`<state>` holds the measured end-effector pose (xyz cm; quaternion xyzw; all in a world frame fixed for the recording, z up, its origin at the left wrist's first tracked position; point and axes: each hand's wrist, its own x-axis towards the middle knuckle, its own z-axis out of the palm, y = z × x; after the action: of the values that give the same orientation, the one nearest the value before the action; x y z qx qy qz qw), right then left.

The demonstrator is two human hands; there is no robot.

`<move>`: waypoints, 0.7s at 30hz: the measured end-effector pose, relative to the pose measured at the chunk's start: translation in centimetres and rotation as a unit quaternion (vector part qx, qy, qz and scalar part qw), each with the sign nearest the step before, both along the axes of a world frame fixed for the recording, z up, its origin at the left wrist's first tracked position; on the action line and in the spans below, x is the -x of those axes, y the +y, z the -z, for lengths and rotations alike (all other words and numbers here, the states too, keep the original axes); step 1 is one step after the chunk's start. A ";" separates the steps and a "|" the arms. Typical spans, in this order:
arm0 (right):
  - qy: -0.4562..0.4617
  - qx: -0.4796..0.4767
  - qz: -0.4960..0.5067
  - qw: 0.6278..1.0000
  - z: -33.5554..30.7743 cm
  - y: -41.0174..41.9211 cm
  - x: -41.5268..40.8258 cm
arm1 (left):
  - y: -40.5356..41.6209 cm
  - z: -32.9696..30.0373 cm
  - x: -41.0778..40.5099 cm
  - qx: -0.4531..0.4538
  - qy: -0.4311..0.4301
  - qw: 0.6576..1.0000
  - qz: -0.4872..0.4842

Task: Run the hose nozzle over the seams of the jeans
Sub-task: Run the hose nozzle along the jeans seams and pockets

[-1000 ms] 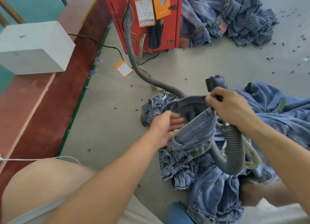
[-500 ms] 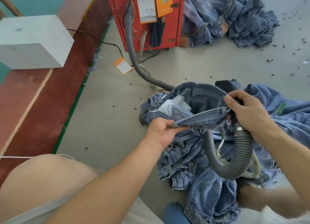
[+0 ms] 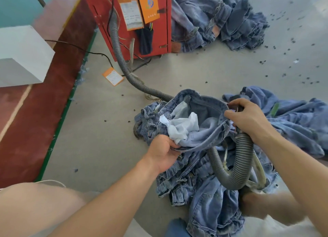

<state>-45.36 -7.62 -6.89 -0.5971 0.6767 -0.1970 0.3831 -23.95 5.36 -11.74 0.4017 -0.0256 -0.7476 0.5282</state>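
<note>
Left hand (image 3: 164, 150) is pinching the near edge of the blue denim jeans (image 3: 198, 130), holding the waistband open above the floor. Right hand (image 3: 248, 119) is gripping the grey ribbed vacuum hose (image 3: 237, 165) at its nozzle end, pressed against the far-right waistband rim. The nozzle itself is mostly hidden. The waistband seam is curving leftward from the right hand, which is likely the sweep direction.

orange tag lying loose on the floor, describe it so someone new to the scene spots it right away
Start at the red machine at the top of the view and follow its grey ribbed hose down to the grey floor. Just left of the hose lies the orange tag, flat on the floor. Unlike the orange labels hanging on the machine's front, it lies alone, with a pale printed panel facing up.
</note>
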 end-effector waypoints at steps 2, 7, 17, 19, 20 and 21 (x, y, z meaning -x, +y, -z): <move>0.050 0.021 -0.013 0.998 -0.3 -0.5 -0.2 | 0.1 -0.1 0.3 0.018 -0.038 0.999 0.012; 0.122 0.020 -0.097 0.988 -0.5 -1.4 -1.5 | 0.5 -0.2 0.3 0.038 -0.237 0.961 0.135; 0.065 0.006 -0.110 0.992 0.0 0.0 -2.2 | -0.6 0.5 -4.4 -0.142 -0.140 0.955 0.219; 0.062 0.026 -0.112 0.991 -0.2 0.1 -2.3 | -0.7 1.0 -4.2 -0.251 -0.199 0.938 0.132; 0.061 0.038 -0.110 0.991 -0.4 0.1 -2.4 | -0.5 1.2 -3.9 -0.290 -0.251 0.917 0.110; 0.056 0.043 -0.107 0.992 -0.6 0.2 -2.4 | -0.3 1.5 -3.7 -0.317 -0.306 0.890 0.117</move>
<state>-42.94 -7.46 -6.28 -0.6923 0.6199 -0.1498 0.3375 -20.21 5.09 -13.27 0.7505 0.0056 -0.6127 0.2478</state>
